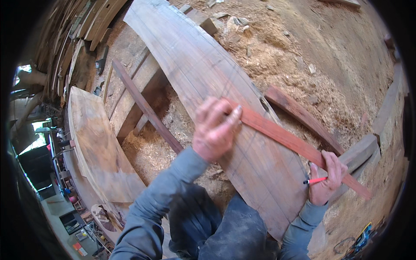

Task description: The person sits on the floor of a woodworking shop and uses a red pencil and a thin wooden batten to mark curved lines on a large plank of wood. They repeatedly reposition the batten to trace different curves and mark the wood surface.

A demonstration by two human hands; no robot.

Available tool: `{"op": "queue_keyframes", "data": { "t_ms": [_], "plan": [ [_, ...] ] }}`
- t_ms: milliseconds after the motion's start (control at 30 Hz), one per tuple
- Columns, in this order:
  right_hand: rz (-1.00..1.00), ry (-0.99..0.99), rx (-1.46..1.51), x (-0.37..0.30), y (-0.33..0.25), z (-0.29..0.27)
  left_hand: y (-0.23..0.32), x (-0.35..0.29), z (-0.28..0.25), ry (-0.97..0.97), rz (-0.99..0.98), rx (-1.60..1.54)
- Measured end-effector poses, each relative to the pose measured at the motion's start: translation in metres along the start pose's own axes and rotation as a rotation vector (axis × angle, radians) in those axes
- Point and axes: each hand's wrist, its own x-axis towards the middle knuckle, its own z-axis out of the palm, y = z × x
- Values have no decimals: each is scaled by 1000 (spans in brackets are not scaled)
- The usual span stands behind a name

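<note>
A long wooden slab point(260, 173) with dark pencil-like lines along its face lies in front of me. Across it runs a thin reddish wooden strip point(277, 134), its right end jutting past the slab's edge. My left hand point(214, 130), slightly blurred, is closed around the strip's upper left end. Near the other end, my right hand point(327, 180) grips the strip with its fingers over the top. A red marker point(317, 180) with a black tip is also held in that hand, pointing left. Part of the strip is hidden under each hand.
Beams point(138, 97) and a dark red batten point(147, 108) lie left of the slab. Another pale slab point(102, 147) stands farther left, near stacked boards point(69, 47). A reddish beam point(303, 117) lies to the right among wood shavings point(268, 56). A blue tool point(363, 236) sits at lower right.
</note>
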Motion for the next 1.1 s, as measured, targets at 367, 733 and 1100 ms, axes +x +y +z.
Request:
{"op": "queue_keyframes", "data": {
  "t_ms": [367,733,1100],
  "plan": [
    [-49,1,-38,-9,5,5,35,-17,-4,-43,-294,-62],
    [-78,29,-62,-7,3,9,35,-22,-3,-25,-320,-20],
    [-32,44,-85,2,-14,5,35,-17,-5,-81,-260,32]
  ]
}}
